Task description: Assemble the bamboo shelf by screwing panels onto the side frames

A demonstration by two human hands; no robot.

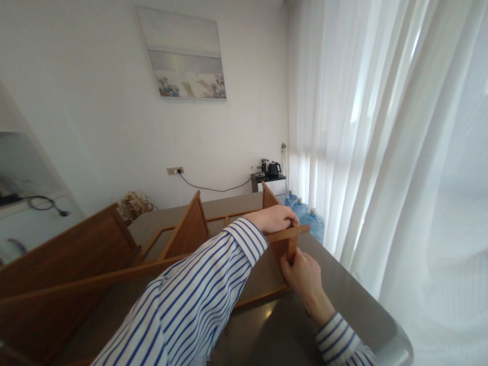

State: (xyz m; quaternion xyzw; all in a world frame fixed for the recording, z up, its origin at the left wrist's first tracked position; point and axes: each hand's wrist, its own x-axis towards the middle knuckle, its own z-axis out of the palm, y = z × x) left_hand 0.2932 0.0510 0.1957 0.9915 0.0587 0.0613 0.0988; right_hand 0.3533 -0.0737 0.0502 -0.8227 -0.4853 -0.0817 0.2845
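A wooden shelf frame (224, 216) lies on the table, its brown boards standing up across long slim rails. My left hand (275, 218) reaches over to the far right end of the upper rail (282, 235). Its fingers are pinched together at the joint near the rail's end, and whatever they hold is too small or hidden to name. Just below, my right hand (305, 277) wraps round the edge of the end board (278, 248), thumb on the inner face. Two more boards, a middle one (187, 229) and a left one (76, 249), slant upward.
The grey table (343, 290) has a rounded right corner. Beyond it stand blue water bottles (313, 221) by white curtains (343, 101). A black kettle (273, 169) sits on a small cabinet at the back. A dried bundle (135, 206) is behind the table's far-left edge.
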